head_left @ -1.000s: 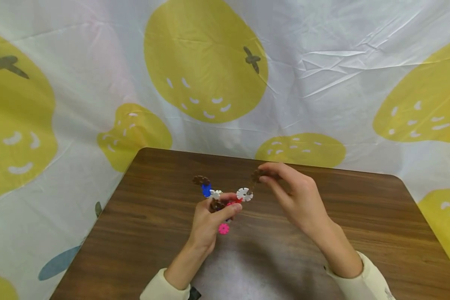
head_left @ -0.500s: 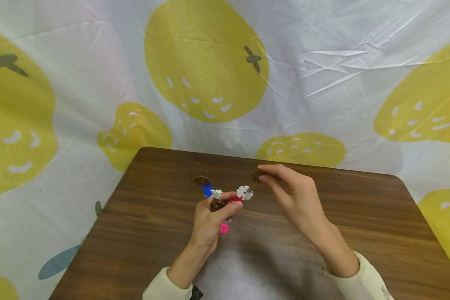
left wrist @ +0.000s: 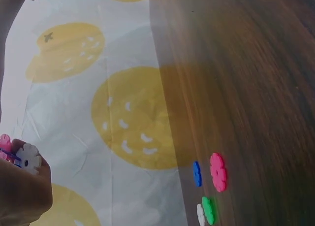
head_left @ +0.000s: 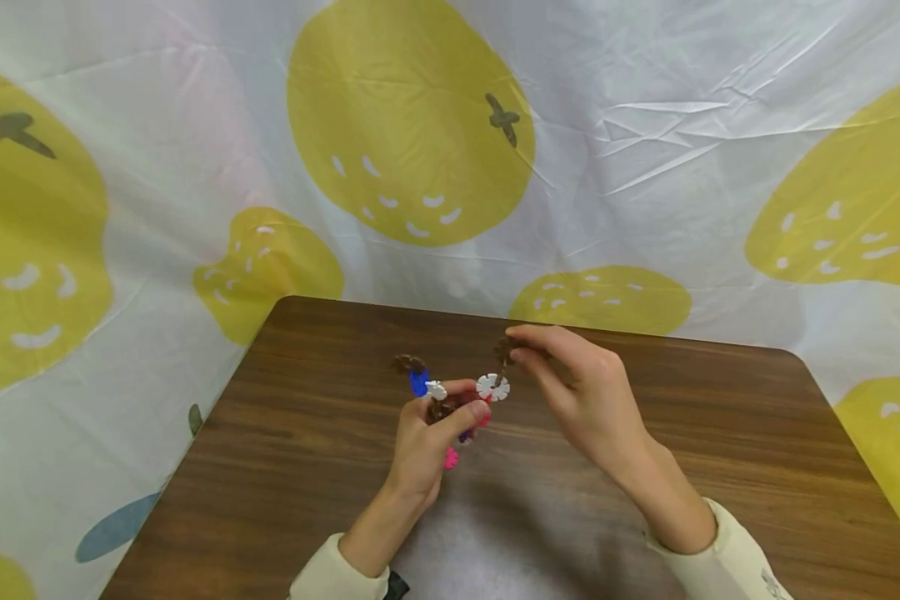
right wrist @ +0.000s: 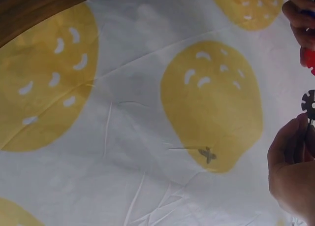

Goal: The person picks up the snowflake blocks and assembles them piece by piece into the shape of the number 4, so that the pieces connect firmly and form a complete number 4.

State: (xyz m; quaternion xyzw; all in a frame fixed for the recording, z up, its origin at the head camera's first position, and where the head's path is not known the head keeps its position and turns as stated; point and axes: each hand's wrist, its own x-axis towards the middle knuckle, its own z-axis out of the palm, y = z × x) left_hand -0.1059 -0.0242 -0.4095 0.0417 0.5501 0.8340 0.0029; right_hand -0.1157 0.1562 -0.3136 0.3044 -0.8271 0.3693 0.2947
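In the head view my left hand (head_left: 420, 442) holds a cluster of interlocking snowflake discs between thumb and fingers. From it stick out a brown disc (head_left: 408, 363), a blue disc (head_left: 418, 382), a pink disc (head_left: 452, 458) and a white disc (head_left: 492, 387). Thumb and forefinger of my right hand (head_left: 588, 392) pinch another brown disc (head_left: 504, 351) just above the white one. A thin brown part reaches down and overlaps the white disc's slots. The right wrist view shows a dark notched disc (right wrist: 309, 104) at the right fingertips. My left fingers hide the cluster's middle.
In the left wrist view, loose blue (left wrist: 197, 174), pink (left wrist: 218, 172), green (left wrist: 208, 210) and white discs (left wrist: 200, 214) lie near an edge of the brown table (left wrist: 246, 88). A white cloth with yellow fruit prints (head_left: 420, 125) hangs behind the table.
My left hand has shifted slightly right with the cluster, which has turned a little. My right hand has come slightly left, and its brown disc stands more directly over the white one.
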